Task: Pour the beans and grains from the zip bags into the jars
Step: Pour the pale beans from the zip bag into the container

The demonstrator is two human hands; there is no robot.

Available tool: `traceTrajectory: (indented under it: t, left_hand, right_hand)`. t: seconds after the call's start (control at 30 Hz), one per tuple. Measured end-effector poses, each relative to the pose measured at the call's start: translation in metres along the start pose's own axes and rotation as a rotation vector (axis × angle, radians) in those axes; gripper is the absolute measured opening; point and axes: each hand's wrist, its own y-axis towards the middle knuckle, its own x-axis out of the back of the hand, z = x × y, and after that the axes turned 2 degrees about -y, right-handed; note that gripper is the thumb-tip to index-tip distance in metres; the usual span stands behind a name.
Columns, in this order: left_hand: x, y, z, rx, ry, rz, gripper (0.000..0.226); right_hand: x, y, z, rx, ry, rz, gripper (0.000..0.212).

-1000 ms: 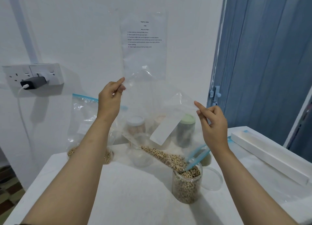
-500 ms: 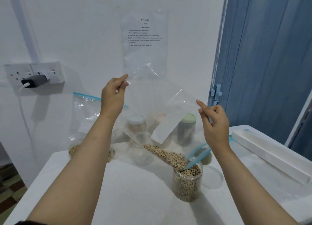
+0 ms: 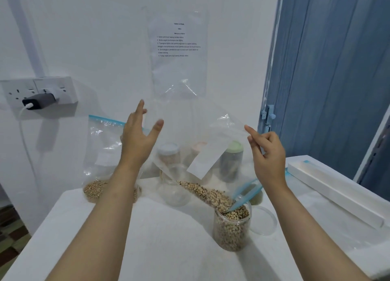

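Note:
A clear zip bag (image 3: 202, 137) with a white label hangs upside down over an open jar (image 3: 232, 228), its blue zip mouth inside the jar's rim. Pale black-eyed beans (image 3: 202, 191) lie in the bag's lower fold and fill the jar near to the top. My right hand (image 3: 267, 154) pinches the bag's upper right corner. My left hand (image 3: 138, 137) is beside the bag's upper left corner with fingers spread, holding nothing.
A second zip bag (image 3: 101, 154) with beans leans on the wall at the left. Several lidded jars (image 3: 231, 160) and an empty clear jar (image 3: 174, 188) stand behind. A clear lid (image 3: 266, 221) lies right of the jar. A white box (image 3: 335, 192) lies at right.
My left hand has let go of the bag's upper left corner and opened its fingers. The right hand still holds its corner, and the bag's top sags slightly.

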Motion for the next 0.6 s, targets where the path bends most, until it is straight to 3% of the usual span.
traceTrajectory:
  t: [0.13,0.27,0.37,0.6]
  left_hand:
    - [-0.013,-0.031,0.02,0.209,-0.047,-0.025,0.098]
    - [-0.027,-0.04,0.036,0.42,-0.274,-0.03,0.098]
    - [-0.028,-0.036,0.042,0.432,-0.432,-0.053,0.102]
    - [-0.032,-0.028,0.031,0.354,-0.525,-0.088,0.079]
  right_hand:
    - [0.003,-0.002,-0.001,0.007,-0.007,-0.011,0.032]
    - [0.003,-0.003,0.0,0.014,-0.016,0.001,0.032]
    - [0.004,-0.004,0.001,0.005,-0.007,0.005,0.033]
    - [0.008,-0.003,0.001,-0.031,0.029,-0.017,0.033]
